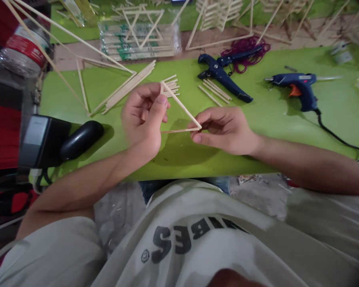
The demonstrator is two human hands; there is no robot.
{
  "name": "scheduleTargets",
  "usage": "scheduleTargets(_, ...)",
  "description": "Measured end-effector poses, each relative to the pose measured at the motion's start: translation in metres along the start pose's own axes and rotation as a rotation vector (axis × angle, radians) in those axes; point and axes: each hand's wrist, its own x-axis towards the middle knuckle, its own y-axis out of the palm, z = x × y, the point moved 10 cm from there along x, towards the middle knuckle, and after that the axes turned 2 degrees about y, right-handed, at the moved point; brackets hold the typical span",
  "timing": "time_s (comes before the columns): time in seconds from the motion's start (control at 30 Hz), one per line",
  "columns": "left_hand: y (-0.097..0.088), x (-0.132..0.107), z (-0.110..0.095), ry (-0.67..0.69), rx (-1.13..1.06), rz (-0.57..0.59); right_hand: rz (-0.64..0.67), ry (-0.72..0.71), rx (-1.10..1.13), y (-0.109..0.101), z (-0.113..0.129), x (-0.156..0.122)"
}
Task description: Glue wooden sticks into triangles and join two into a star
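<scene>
Between my two hands is a triangular frame of thin wooden sticks (182, 105), raised above the green table. Thumb and fingers of my left hand (148, 117) pinch its upper left corner, and part of one side is hidden behind that hand. My right hand (224, 129) grips the lower right corner, where two sticks meet. Just beyond the left fingers lie short cut sticks (172, 87) and a bundle of longer sticks (128, 88). A few more short sticks (217, 91) lie beyond my right hand, beside a blue-handled cutter (224, 77).
A blue glue gun (299, 85) with a black cord lies at right. Purple cord (248, 52) is tangled behind the cutter. At left are a black mouse (82, 139), a black box (42, 141) and a plastic bottle (24, 50). Stick structures (221, 14) and bagged sticks (137, 40) line the back.
</scene>
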Motion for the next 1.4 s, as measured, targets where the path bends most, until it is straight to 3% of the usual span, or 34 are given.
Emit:
scheduleTargets(0.17,-0.005,-0.005,0.018,-0.11,-0.259,-0.03,-0.108,-0.011,0.069,-0.012,-0.001,-0.001)
scheduleTargets(0.27,-0.007,-0.005,0.031,-0.162,-0.521,-0.046,-0.16,0.032,0.049,-0.022,-0.003,-0.002)
scheduleTargets(0.4,-0.001,-0.002,0.035,-0.212,-0.706,-0.028,-0.141,0.102,0.063,-0.027,0.0,0.0)
scheduleTargets(0.5,-0.004,-0.001,0.023,-0.287,-0.648,-0.039,-0.092,0.19,0.135,-0.023,0.001,0.0)
scheduleTargets(0.6,-0.012,0.002,-0.007,-0.234,-0.421,0.024,-0.077,0.259,0.151,-0.02,0.001,-0.002)
scheduleTargets(0.73,-0.016,0.001,-0.028,-0.199,-0.263,0.108,-0.14,0.206,0.01,-0.026,0.005,-0.004)
scheduleTargets(0.83,-0.014,-0.001,-0.03,-0.214,-0.239,0.142,-0.2,0.077,-0.186,-0.03,0.018,-0.006)
scheduleTargets(0.97,-0.01,0.0,-0.035,-0.183,-0.23,0.172,-0.183,-0.041,-0.314,-0.024,0.032,-0.009)
scheduleTargets(1.27,-0.004,0.001,-0.036,-0.183,-0.277,0.198,-0.144,0.081,-0.199,-0.026,0.025,-0.009)
scheduleTargets(1.4,-0.01,0.0,-0.027,-0.226,-0.245,0.14,-0.138,0.096,-0.162,-0.028,0.021,-0.007)
